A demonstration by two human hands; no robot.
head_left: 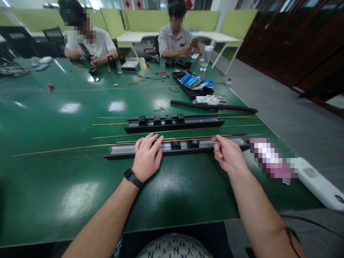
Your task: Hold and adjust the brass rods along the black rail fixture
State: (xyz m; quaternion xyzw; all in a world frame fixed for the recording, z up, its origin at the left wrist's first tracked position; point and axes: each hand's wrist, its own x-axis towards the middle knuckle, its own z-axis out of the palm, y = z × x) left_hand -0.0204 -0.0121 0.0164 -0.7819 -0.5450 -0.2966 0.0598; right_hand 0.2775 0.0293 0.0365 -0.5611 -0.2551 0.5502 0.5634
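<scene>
A long black channel (123,156) with a pale inner face lies across the green table in front of me, with small black blocks (176,144) sitting in it. My left hand (147,154) rests over its left part, fingers stretched out over the channel and the thin brass rods (188,138). At the right part, my right hand (227,152) is closed, thumb and forefinger pinched at the rods. Behind lies a second black channel (174,126) holding several black blocks, with more thin rods beside it.
A black foam tube (213,106), white gloves (209,100) and a black tray (185,86) with blue packets lie farther back. At right is a white elongated device (317,184). Two people sit across the table (80,200), near a clear water jug (205,58).
</scene>
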